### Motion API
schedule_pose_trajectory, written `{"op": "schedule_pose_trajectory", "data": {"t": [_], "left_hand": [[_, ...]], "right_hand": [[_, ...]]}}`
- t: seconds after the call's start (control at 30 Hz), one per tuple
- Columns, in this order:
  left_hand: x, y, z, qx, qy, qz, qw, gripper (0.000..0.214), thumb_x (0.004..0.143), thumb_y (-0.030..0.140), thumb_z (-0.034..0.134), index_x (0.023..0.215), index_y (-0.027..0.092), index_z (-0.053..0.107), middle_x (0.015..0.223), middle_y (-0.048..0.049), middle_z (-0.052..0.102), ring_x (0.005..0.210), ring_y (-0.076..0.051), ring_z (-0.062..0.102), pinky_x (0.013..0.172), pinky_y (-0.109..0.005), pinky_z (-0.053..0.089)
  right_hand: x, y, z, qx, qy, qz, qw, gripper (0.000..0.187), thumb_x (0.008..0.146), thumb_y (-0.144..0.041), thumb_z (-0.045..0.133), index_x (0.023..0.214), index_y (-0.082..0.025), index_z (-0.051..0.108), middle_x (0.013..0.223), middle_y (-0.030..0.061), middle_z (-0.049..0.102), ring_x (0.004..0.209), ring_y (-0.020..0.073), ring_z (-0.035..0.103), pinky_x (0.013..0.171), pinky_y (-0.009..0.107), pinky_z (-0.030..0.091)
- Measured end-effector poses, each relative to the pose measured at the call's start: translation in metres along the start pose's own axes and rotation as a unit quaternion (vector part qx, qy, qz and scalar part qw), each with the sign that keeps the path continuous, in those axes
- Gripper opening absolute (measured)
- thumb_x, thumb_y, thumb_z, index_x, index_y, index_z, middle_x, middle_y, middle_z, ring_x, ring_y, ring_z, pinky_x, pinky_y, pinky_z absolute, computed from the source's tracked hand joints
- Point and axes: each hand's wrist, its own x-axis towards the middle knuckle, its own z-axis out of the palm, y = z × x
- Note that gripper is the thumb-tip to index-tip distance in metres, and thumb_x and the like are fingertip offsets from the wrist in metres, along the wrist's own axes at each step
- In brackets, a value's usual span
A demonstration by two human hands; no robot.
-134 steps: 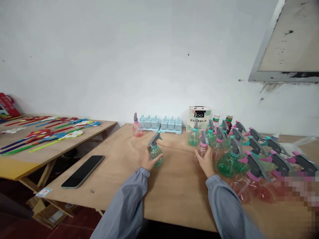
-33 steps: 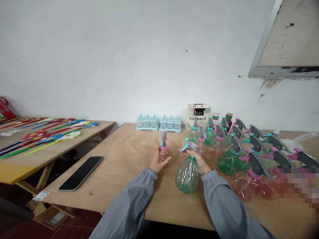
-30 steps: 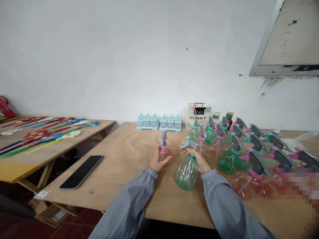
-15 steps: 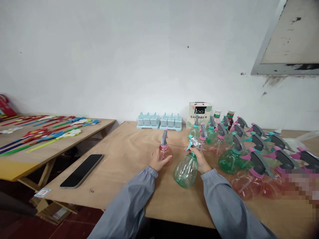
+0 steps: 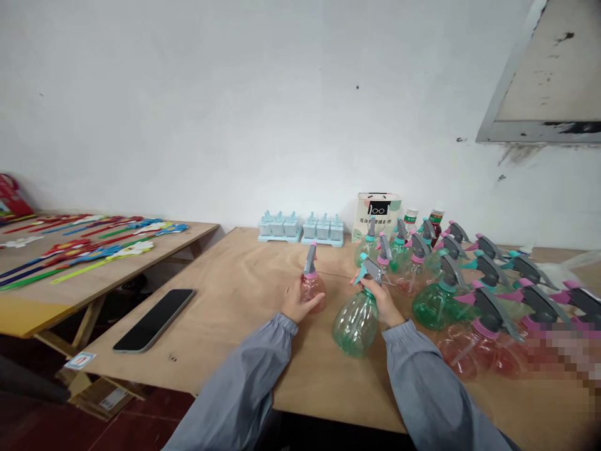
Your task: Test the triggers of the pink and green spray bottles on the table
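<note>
My left hand (image 5: 297,302) is wrapped round a small pink spray bottle (image 5: 312,283) with a grey trigger head, standing upright on the plywood table (image 5: 244,294). My right hand (image 5: 384,299) grips the neck of a larger green spray bottle (image 5: 355,321), just below its teal and grey trigger; the bottle leans a little with its base near the table. To the right stand several more green and pink spray bottles (image 5: 446,288) packed close together.
A black phone (image 5: 154,319) lies near the table's left edge. Two light-blue ice-pop moulds (image 5: 300,227) and a small carton (image 5: 377,213) stand at the back by the wall. A second table (image 5: 94,282) at the left carries several coloured plastic sticks.
Since 4.5 s ago my left hand changed from a green bottle to the small pink one, and my right hand took up the large green bottle. Over the last second both barely shifted.
</note>
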Motion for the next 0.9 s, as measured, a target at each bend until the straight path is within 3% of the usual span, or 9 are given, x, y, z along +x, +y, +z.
{"op": "schedule_pose_trajectory", "data": {"t": [0.1,0.23,0.4,0.57,0.7,0.8,0.9], "left_hand": [[0.000,-0.001,-0.001,-0.010,-0.009,-0.008,1.000,0.081,0.065,0.049,0.079,0.131,0.017,0.046,0.122,-0.0150,0.064,0.113,-0.033,0.063,0.099,-0.050,0.047],[0.000,0.000,-0.001,-0.014,-0.005,-0.013,1.000,0.079,0.065,0.049,0.079,0.130,0.018,0.047,0.119,-0.0135,0.066,0.112,-0.032,0.063,0.099,-0.049,0.046],[0.000,0.002,-0.001,-0.004,-0.008,-0.019,1.000,0.079,0.065,0.048,0.080,0.130,0.018,0.047,0.119,-0.0136,0.065,0.113,-0.033,0.063,0.099,-0.050,0.046],[0.000,0.002,-0.002,0.011,-0.012,-0.016,1.000,0.083,0.062,0.050,0.081,0.130,0.018,0.047,0.118,-0.0133,0.066,0.112,-0.033,0.064,0.098,-0.051,0.047],[-0.001,0.002,-0.003,0.014,-0.018,-0.007,1.000,0.089,0.057,0.049,0.084,0.131,0.018,0.046,0.120,-0.0133,0.065,0.112,-0.034,0.063,0.099,-0.052,0.047],[-0.002,0.001,-0.004,0.010,-0.022,-0.008,1.000,0.086,0.061,0.049,0.081,0.133,0.018,0.045,0.121,-0.0139,0.065,0.114,-0.035,0.062,0.101,-0.053,0.045],[-0.003,-0.003,-0.005,-0.023,-0.029,0.006,0.999,0.074,0.073,0.044,0.071,0.136,0.017,0.044,0.125,-0.0150,0.063,0.120,-0.034,0.058,0.104,-0.052,0.043]], "right_hand": [[-0.004,-0.006,-0.009,-0.066,-0.028,-0.033,0.997,0.028,0.077,-0.050,0.064,0.084,-0.025,0.073,0.086,0.0045,0.072,0.095,0.0238,0.064,0.095,0.039,0.046],[-0.021,-0.006,-0.024,-0.159,0.095,-0.022,0.983,0.031,0.073,-0.050,0.070,0.086,-0.022,0.074,0.072,0.0015,0.068,0.075,0.0191,0.062,0.074,0.032,0.051],[-0.038,-0.001,-0.047,-0.211,0.218,-0.028,0.952,0.031,0.073,-0.050,0.070,0.077,-0.019,0.071,0.058,-0.0047,0.054,0.055,0.0110,0.049,0.055,0.024,0.043],[-0.027,0.008,-0.061,-0.220,0.236,-0.015,0.946,0.037,0.067,-0.050,0.076,0.085,-0.018,0.071,0.072,0.0000,0.066,0.070,0.0172,0.058,0.070,0.031,0.049],[-0.017,0.013,-0.061,-0.233,0.240,-0.025,0.942,0.051,0.063,-0.050,0.079,0.102,-0.018,0.069,0.084,0.0033,0.070,0.080,0.0211,0.061,0.078,0.037,0.051],[-0.015,0.013,-0.059,-0.253,0.261,-0.089,0.927,0.073,0.062,-0.052,0.081,0.122,-0.020,0.057,0.105,0.0082,0.067,0.093,0.0235,0.061,0.082,0.039,0.050],[-0.019,0.017,-0.063,-0.257,0.292,-0.205,0.898,0.088,0.063,-0.054,0.081,0.133,-0.020,0.041,0.119,0.0128,0.059,0.106,0.0257,0.059,0.085,0.041,0.050]]}}
